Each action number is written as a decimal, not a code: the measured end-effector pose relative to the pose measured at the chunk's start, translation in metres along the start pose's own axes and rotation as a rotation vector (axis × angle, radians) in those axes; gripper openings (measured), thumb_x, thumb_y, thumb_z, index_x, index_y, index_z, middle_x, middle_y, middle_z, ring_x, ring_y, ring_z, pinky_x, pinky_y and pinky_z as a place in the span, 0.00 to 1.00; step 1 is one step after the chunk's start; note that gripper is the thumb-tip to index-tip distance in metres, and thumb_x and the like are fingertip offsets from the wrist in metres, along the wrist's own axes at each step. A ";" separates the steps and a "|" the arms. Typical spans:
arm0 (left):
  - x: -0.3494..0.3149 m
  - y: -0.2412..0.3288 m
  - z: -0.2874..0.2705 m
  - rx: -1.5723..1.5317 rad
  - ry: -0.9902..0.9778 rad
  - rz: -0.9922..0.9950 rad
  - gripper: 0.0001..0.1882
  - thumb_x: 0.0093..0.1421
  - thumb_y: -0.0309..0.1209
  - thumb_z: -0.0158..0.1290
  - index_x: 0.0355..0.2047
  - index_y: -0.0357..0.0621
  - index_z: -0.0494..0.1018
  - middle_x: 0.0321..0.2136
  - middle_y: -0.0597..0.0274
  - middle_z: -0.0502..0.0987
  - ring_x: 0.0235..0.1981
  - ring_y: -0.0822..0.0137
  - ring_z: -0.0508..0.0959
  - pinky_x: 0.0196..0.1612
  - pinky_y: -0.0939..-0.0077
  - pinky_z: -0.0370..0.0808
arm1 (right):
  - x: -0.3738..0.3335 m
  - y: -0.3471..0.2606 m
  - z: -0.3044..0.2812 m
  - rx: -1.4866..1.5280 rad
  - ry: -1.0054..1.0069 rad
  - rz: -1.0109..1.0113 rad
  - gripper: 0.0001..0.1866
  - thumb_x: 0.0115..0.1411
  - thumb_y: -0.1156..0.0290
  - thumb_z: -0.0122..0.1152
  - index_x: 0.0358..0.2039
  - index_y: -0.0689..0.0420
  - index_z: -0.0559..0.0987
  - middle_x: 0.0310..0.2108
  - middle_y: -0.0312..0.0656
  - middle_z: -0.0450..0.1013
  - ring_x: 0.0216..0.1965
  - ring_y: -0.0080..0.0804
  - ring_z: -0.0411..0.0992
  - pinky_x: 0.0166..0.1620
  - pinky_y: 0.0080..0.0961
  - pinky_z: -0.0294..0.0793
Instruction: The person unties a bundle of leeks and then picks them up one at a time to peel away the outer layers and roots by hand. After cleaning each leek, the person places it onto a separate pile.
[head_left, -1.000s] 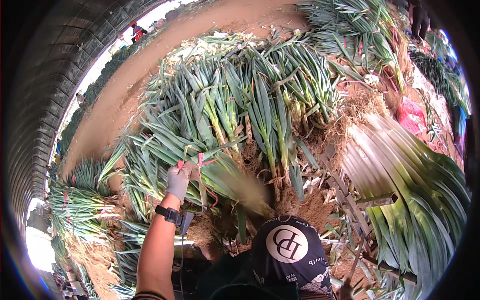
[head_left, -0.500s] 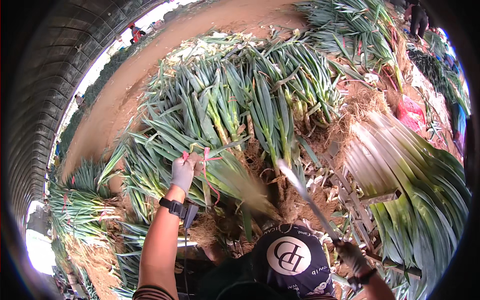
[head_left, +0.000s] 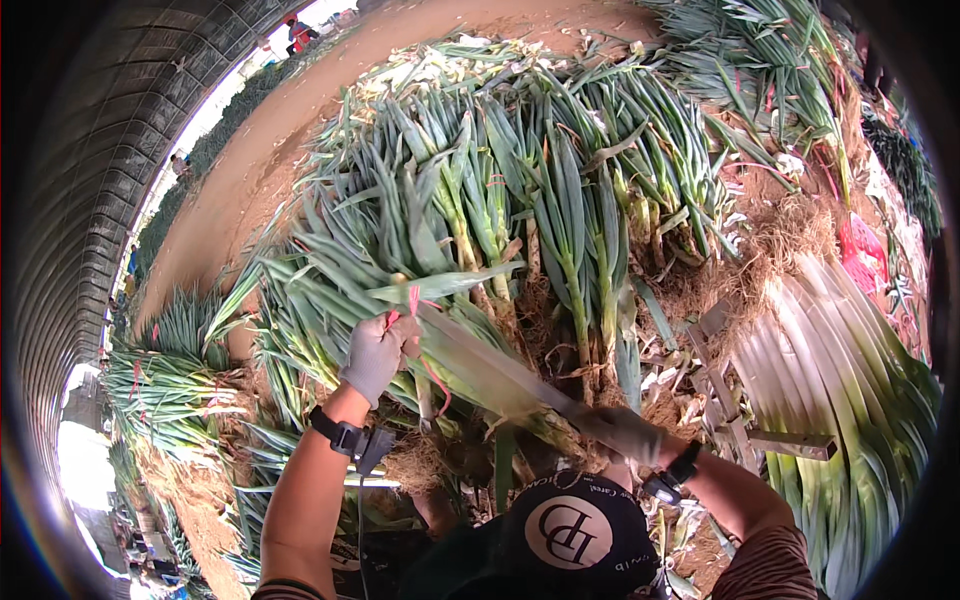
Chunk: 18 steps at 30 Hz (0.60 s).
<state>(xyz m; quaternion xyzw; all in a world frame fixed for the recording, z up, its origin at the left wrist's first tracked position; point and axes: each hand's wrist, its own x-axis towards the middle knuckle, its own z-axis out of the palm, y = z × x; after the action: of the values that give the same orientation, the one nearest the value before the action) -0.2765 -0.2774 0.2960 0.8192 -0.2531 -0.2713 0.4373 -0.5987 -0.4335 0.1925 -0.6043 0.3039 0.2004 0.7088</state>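
My left hand (head_left: 375, 358), in a pale glove, is closed on a pink tie string (head_left: 413, 298) beside a leek. The string's loose end hangs to the right of my fingers. Whether the leek itself is also in this hand, I cannot tell. Wrapped round the handle of a long-bladed knife (head_left: 490, 362), my gloved right hand (head_left: 625, 435) is lower and to the right. The knife's blade is smeared by motion and slants up-left over the leek, its far end near my left hand. Leek roots (head_left: 565, 437) show beside my right hand.
Tied leeks (head_left: 575, 220) lie in a large heap ahead. Trimmed leeks (head_left: 810, 350) with white stems rest on a metal rack (head_left: 790, 445) at right. A red net bag (head_left: 862, 255) lies beyond. A dark cap (head_left: 575, 535) is close below my hands.
My right hand has moved up and left, and the knife has swung from upright to slanting across the leek toward my left hand. My left hand keeps its grip. The view has shifted slightly.
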 end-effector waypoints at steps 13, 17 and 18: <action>-0.087 0.085 -0.146 0.009 0.263 0.446 0.18 0.69 0.41 0.42 0.25 0.46 0.70 0.17 0.69 0.69 0.17 0.76 0.66 0.21 0.80 0.62 | 0.022 -0.077 -0.033 0.014 0.325 -0.523 0.25 0.63 0.53 0.57 0.49 0.62 0.74 0.18 0.30 0.68 0.15 0.17 0.64 0.18 0.18 0.63; -0.156 0.133 -0.185 0.139 0.412 0.684 0.19 0.71 0.45 0.40 0.30 0.46 0.68 0.16 0.70 0.67 0.18 0.77 0.64 0.24 0.82 0.60 | -0.024 0.057 -0.021 0.172 0.448 -0.338 0.21 0.63 0.58 0.57 0.51 0.59 0.74 0.23 0.27 0.69 0.19 0.15 0.65 0.19 0.15 0.63; -0.176 0.150 -0.185 0.191 0.381 0.763 0.17 0.71 0.45 0.40 0.32 0.47 0.68 0.16 0.71 0.66 0.19 0.78 0.62 0.25 0.83 0.59 | -0.036 0.080 -0.015 0.237 0.466 -0.318 0.19 0.63 0.58 0.57 0.48 0.59 0.75 0.22 0.27 0.69 0.19 0.14 0.66 0.19 0.15 0.64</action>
<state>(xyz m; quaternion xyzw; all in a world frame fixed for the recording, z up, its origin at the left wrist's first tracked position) -0.3074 -0.1290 0.5507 0.7394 -0.4763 0.0905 0.4672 -0.6806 -0.4302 0.1567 -0.5871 0.3811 -0.0936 0.7080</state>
